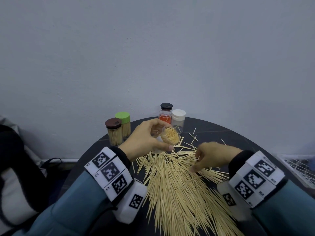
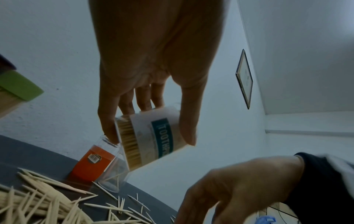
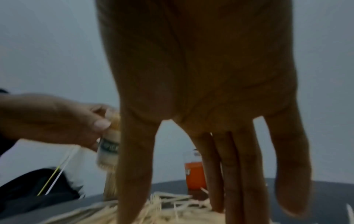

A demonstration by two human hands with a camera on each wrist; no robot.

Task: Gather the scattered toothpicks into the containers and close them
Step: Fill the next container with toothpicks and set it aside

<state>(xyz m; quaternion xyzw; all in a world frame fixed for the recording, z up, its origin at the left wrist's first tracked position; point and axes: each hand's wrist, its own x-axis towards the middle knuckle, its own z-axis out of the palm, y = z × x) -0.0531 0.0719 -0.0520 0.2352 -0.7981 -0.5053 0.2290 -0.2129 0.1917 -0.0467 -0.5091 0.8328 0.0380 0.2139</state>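
My left hand [image 1: 150, 138] grips a clear lidless toothpick container [image 1: 168, 137], tilted with its mouth toward me and packed with toothpicks; its label [image 2: 162, 136] reads TOOTHPICKS in the left wrist view. A big pile of loose toothpicks [image 1: 177, 188] covers the dark round table [image 1: 247, 138]. My right hand [image 1: 204, 159] hovers over the pile's far right part, fingers [image 3: 249, 174] straight and pointing down, tips touching the toothpicks [image 3: 172, 209]. It holds nothing that I can see.
At the table's back left stand a brown-lidded jar [image 1: 114, 133] and a green-lidded jar [image 1: 124, 124], both full. At the back middle are an orange-labelled open jar [image 1: 165, 117], a black-lidded jar [image 1: 166, 106] and a white-lidded clear jar [image 1: 178, 120]. A wall rises right behind.
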